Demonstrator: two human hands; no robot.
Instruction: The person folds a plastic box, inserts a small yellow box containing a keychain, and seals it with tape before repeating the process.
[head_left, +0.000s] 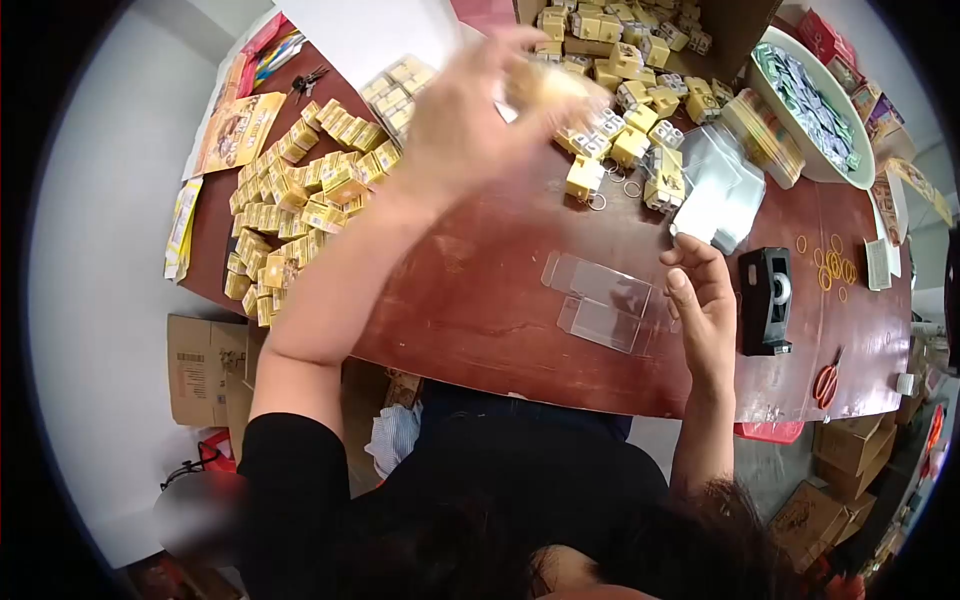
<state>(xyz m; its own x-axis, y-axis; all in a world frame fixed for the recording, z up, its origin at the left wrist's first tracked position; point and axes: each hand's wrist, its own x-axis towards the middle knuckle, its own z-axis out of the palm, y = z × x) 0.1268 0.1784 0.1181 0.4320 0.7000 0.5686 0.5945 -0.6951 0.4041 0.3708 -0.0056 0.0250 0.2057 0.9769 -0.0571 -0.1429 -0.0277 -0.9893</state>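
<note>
My left hand (455, 130) is smeared by motion over the back of the table. Between its thumb and fingers is a blurred yellow block (550, 85). Yellow block keychains (584, 178) with grey-white parts and metal rings lie just beyond it. My right hand (708, 320) hovers at the right with loosely curled fingers, thumb and forefinger apart, and nothing visible in it. To its left a clear plastic folding box (605, 305) lies flat on the table. A stack of clear plastic packaging (722, 190) sits just past the fingertips of my right hand.
Many small yellow printed boxes (290, 215) spread over the table's left side. An open carton (735, 35) of keychains stands at the back. On the right are a white tub (865, 165) of packets, a black tape dispenser (767, 300), rubber bands (832, 268) and red scissors (826, 382).
</note>
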